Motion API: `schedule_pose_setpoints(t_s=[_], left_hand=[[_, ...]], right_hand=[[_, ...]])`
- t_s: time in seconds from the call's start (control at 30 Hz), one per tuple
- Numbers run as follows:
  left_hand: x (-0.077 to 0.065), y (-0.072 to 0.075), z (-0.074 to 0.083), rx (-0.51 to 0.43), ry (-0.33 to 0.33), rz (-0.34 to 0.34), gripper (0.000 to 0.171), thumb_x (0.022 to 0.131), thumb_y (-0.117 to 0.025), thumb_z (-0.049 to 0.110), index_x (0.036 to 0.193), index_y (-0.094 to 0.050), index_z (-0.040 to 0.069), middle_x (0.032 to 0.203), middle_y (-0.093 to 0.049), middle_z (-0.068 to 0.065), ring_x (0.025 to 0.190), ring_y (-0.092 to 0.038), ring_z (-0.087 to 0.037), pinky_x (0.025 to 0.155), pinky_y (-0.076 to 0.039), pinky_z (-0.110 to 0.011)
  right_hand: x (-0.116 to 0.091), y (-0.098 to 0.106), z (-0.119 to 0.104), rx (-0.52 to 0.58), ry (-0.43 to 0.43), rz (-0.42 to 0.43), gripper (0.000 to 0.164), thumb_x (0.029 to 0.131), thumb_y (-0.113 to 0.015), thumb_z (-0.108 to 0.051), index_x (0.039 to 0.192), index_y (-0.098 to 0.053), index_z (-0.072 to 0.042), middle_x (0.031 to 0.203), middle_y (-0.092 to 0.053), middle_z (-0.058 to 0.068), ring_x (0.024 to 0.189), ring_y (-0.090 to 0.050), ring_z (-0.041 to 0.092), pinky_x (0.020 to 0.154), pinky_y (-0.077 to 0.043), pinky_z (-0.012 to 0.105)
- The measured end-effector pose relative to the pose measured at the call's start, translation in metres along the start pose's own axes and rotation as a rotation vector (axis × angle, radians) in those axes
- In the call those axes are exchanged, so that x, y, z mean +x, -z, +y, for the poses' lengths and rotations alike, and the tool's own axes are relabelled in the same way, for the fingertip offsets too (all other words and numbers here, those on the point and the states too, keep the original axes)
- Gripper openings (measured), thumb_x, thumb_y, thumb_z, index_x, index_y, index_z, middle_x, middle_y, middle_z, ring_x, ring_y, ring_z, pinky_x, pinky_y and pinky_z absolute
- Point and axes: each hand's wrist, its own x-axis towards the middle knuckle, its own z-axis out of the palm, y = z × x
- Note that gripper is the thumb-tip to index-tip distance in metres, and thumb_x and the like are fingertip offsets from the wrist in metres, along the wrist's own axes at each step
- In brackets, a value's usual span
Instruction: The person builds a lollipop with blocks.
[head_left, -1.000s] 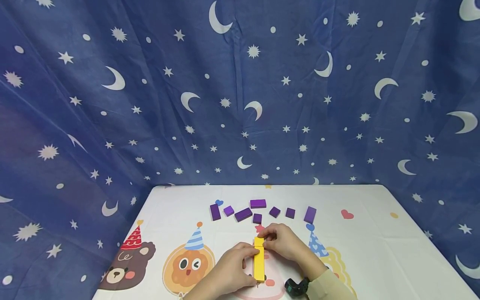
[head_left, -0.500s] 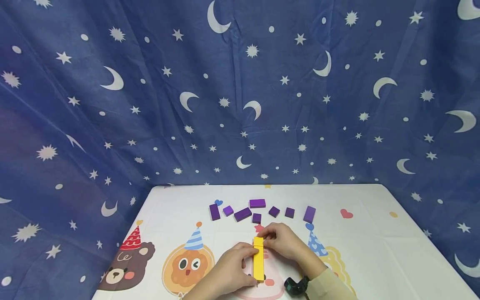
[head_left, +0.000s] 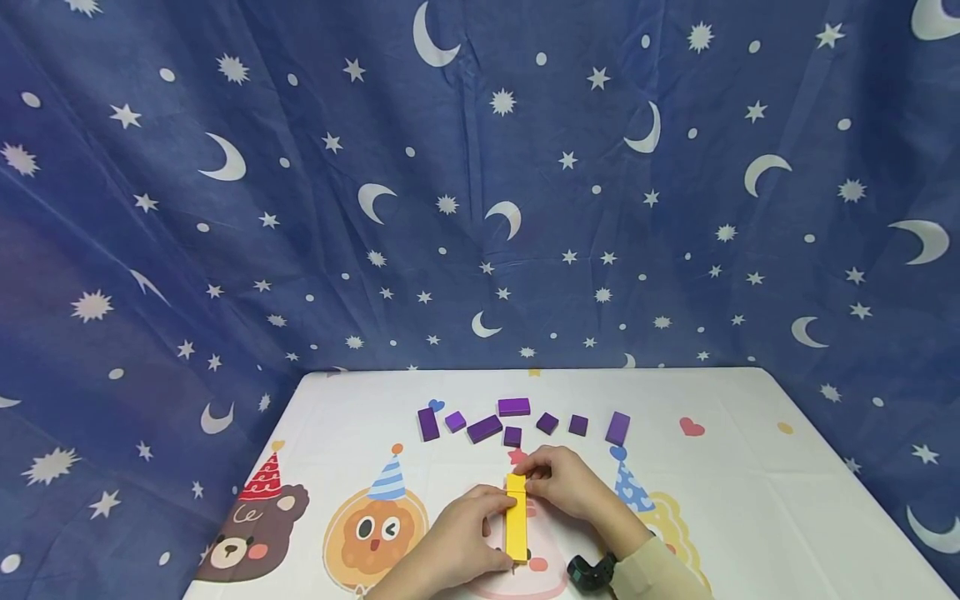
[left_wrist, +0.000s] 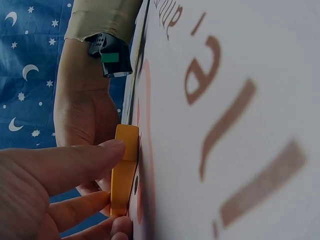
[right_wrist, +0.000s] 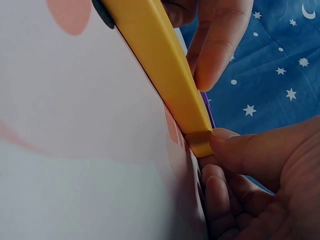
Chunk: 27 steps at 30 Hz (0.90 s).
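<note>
A long yellow block (head_left: 517, 529) lies on the printed tabletop, pointing away from me. At its far end sits a small yellow block (head_left: 516, 482), lined up with it and touching; the seam between them shows in the right wrist view. My left hand (head_left: 467, 537) holds the long block from the left, thumb at its near end and a finger near its far end. My right hand (head_left: 566, 483) pinches the small block (right_wrist: 200, 144) between thumb and fingers. Parts of the right fingers are hidden behind the blocks in the left wrist view.
Several purple blocks lie in a loose row beyond the hands, oblong ones such as the block (head_left: 514, 407) and cube-like ones such as the block (head_left: 578, 425). A blue curtain (head_left: 480, 208) with moons and stars hangs behind the white table (head_left: 765, 500).
Both hands keep the same hold on the yellow blocks. The whole scene has shifted very slightly left in the head view.
</note>
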Motion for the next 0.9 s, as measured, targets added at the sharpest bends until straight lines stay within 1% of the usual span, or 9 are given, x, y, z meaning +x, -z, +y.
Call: schedule_pose_setpoints(t_s=[0.13,0.23,0.37,0.47,0.57,0.63,0.73,0.8,0.9], left_hand=[[0.0,0.0,-0.001,-0.01,0.002,-0.002,0.073,0.067,-0.099,0.026,0.134,-0.073,0.015,0.134,-0.067,0.011,0.105,-0.06,-0.002,0.093,-0.052,-0.024],[0.001,0.002,-0.001,-0.037,0.02,-0.014,0.073,0.067,-0.098,0.027,0.135,-0.073,0.015,0.134,-0.068,0.01,0.095,-0.058,-0.002,0.086,-0.05,-0.022],[0.003,0.004,-0.001,-0.091,0.058,-0.024,0.07,0.071,-0.098,0.03,0.135,-0.073,0.015,0.128,-0.069,0.009,0.081,-0.054,-0.002,0.076,-0.046,-0.02],[0.005,0.005,0.0,-0.14,0.1,-0.026,0.068,0.073,-0.098,0.029,0.135,-0.073,0.014,0.123,-0.068,0.008,0.073,-0.054,-0.004,0.067,-0.046,-0.021],[0.007,0.005,0.0,-0.163,0.135,-0.015,0.065,0.075,-0.097,0.026,0.134,-0.073,0.013,0.121,-0.068,0.005,0.072,-0.055,-0.008,0.066,-0.046,-0.022],[0.009,0.005,0.0,-0.148,0.146,0.0,0.064,0.075,-0.097,0.027,0.133,-0.074,0.014,0.121,-0.07,0.005,0.078,-0.057,-0.008,0.071,-0.047,-0.023],[0.012,0.005,0.0,-0.109,0.136,0.033,0.062,0.074,-0.097,0.027,0.131,-0.076,0.014,0.12,-0.073,0.004,0.093,-0.06,-0.009,0.084,-0.05,-0.028],[0.015,0.004,-0.001,-0.09,0.136,0.045,0.061,0.074,-0.097,0.028,0.13,-0.077,0.015,0.119,-0.074,0.005,0.102,-0.063,-0.011,0.094,-0.053,-0.033],[0.019,0.004,-0.003,-0.101,0.143,0.051,0.06,0.074,-0.097,0.028,0.129,-0.078,0.015,0.116,-0.075,0.005,0.11,-0.067,-0.016,0.105,-0.054,-0.044]], right_hand=[[0.0,0.0,-0.001,0.005,-0.017,0.005,0.022,0.091,-0.08,-0.003,0.107,-0.083,-0.018,0.095,-0.07,-0.003,0.086,-0.059,0.015,0.077,-0.053,0.021],[0.0,-0.001,-0.001,0.013,-0.031,0.009,0.023,0.091,-0.08,-0.003,0.108,-0.083,-0.018,0.096,-0.07,-0.003,0.087,-0.059,0.015,0.077,-0.054,0.021],[-0.001,-0.001,-0.001,0.023,-0.036,0.015,0.022,0.091,-0.08,-0.002,0.108,-0.083,-0.016,0.097,-0.071,-0.002,0.087,-0.059,0.015,0.077,-0.054,0.021],[-0.001,-0.001,-0.002,0.019,-0.032,0.015,0.021,0.091,-0.08,-0.002,0.107,-0.083,-0.016,0.096,-0.071,-0.002,0.086,-0.059,0.016,0.077,-0.054,0.021],[-0.001,-0.001,-0.003,0.014,-0.025,0.015,0.021,0.09,-0.08,-0.002,0.106,-0.083,-0.015,0.095,-0.07,-0.002,0.086,-0.059,0.016,0.077,-0.054,0.022],[-0.001,-0.001,-0.003,0.012,-0.025,0.016,0.02,0.09,-0.079,-0.002,0.105,-0.083,-0.015,0.095,-0.07,-0.002,0.086,-0.059,0.017,0.076,-0.053,0.023],[-0.001,-0.001,-0.004,0.011,-0.024,0.016,0.021,0.09,-0.079,-0.001,0.105,-0.083,-0.015,0.095,-0.07,-0.002,0.086,-0.059,0.017,0.076,-0.053,0.023],[-0.001,-0.001,-0.004,0.008,-0.023,0.016,0.02,0.09,-0.079,-0.001,0.105,-0.083,-0.015,0.095,-0.07,-0.002,0.086,-0.059,0.017,0.077,-0.053,0.023],[-0.001,-0.001,-0.004,0.005,-0.021,0.014,0.02,0.091,-0.079,-0.002,0.105,-0.083,-0.015,0.095,-0.071,-0.002,0.086,-0.059,0.017,0.077,-0.054,0.023]])
